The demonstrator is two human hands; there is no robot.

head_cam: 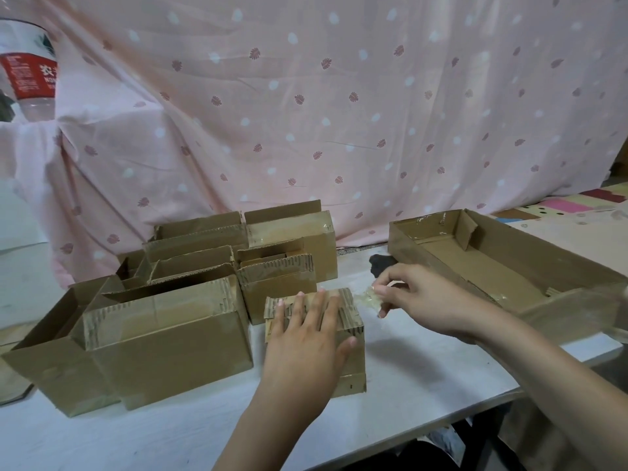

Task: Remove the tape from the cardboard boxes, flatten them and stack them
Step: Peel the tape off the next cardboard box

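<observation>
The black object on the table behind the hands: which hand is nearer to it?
The right hand. It pinches a strip of clear tape just in front of the black object. The left hand presses flat on the small box, farther to the left and nearer the person.

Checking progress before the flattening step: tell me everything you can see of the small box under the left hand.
The small cardboard box is brown corrugated card, still standing upright, not flattened, on the white table. Its top edges are torn and ragged. The left hand rests on top, fingers spread; the right hand pinches clear tape beside it.
</observation>
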